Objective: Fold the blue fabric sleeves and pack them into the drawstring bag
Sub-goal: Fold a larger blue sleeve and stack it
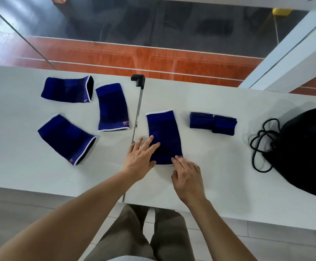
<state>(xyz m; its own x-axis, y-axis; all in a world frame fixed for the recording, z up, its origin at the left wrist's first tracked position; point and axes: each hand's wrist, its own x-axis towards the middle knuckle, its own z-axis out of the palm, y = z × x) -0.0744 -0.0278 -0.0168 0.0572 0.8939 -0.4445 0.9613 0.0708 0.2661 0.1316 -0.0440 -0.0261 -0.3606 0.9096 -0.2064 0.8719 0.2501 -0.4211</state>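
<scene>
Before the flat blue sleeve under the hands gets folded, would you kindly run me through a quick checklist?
1. Flat blue fabric sleeve lies smooth on the white table: ok.
2. Left hand rests open on its left edge: ok.
3. Right hand touches its near corner, fingers not closed: ok.
4. Two folded blue sleeves are clear of the fold area: ok.
5. Black drawstring bag mouth open: cannot tell.
6. Three unfolded blue sleeves still wait at left: ok.
</scene>
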